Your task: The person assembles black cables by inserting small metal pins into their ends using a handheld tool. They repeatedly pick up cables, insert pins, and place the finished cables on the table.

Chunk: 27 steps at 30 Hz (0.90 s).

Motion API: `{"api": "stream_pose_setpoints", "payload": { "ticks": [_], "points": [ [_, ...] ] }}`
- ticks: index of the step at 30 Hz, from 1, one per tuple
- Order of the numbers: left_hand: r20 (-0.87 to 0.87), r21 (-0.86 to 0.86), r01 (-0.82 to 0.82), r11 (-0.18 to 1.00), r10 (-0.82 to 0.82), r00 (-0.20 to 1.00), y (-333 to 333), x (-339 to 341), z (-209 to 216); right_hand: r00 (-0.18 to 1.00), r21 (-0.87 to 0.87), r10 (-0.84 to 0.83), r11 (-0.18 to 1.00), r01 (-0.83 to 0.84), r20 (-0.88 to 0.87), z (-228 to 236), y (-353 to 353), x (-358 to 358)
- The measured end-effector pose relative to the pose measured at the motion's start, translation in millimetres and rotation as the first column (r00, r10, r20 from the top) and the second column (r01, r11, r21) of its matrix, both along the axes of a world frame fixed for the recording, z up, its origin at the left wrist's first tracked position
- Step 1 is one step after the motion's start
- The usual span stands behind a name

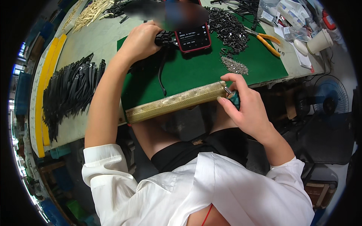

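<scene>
My left hand point(142, 42) reaches to the far side of the green mat point(188, 71), its fingers curled at some black pieces point(166, 38) beside a phone in a red case point(194, 37). What it grips is hidden. A thin, curved black strip like a glasses temple point(161, 77) lies below that hand. My right hand point(247, 103) is closed round a small screwdriver point(234, 99) with a teal handle and short metal shaft. Its fingers are by the right end of a long, pale-gold textured bar point(175, 101) along the table's near edge.
Several black strips point(73, 86) lie in a row at the left, next to a yellow edging point(43, 90). Farther right are a heap of small black parts point(230, 30), tiny silvery parts point(234, 66), orange-handled pliers point(268, 43) and a white cup-like object point(320, 41). A fan point(328, 96) stands beyond the right edge.
</scene>
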<state>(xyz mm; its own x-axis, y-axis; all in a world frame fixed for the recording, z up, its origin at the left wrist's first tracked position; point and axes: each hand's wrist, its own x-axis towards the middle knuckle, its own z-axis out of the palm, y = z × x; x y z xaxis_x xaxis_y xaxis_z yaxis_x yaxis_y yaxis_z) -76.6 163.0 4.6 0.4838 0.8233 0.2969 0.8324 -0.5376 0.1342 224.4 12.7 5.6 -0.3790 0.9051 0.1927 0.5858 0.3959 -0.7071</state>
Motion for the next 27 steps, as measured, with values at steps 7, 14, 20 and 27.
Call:
{"api": "stream_pose_setpoints", "payload": {
  "ticks": [7,14,20,27],
  "points": [
    [-0.073,0.015,0.128,0.992,-0.126,0.989,4.5,-9.3,7.3,0.997,0.055,-0.078,0.995,0.078,-0.002,1.4,7.9,16.0],
    [0.244,-0.028,-0.085,0.996,0.089,0.966,-51.5,-34.2,51.9,0.976,-0.038,-0.095,0.994,0.104,0.195,9.1,35.7,49.2],
    [0.750,-0.539,0.150,0.829,0.391,0.533,-114.9,22.3,48.3,0.903,0.008,0.128,0.990,-0.143,0.409,8.2,46.8,62.9],
    [0.884,-0.467,0.322,0.824,0.425,0.196,-146.7,52.9,23.3,0.845,-0.029,0.183,0.980,-0.195,0.503,16.6,51.5,51.0]
  ]
}}
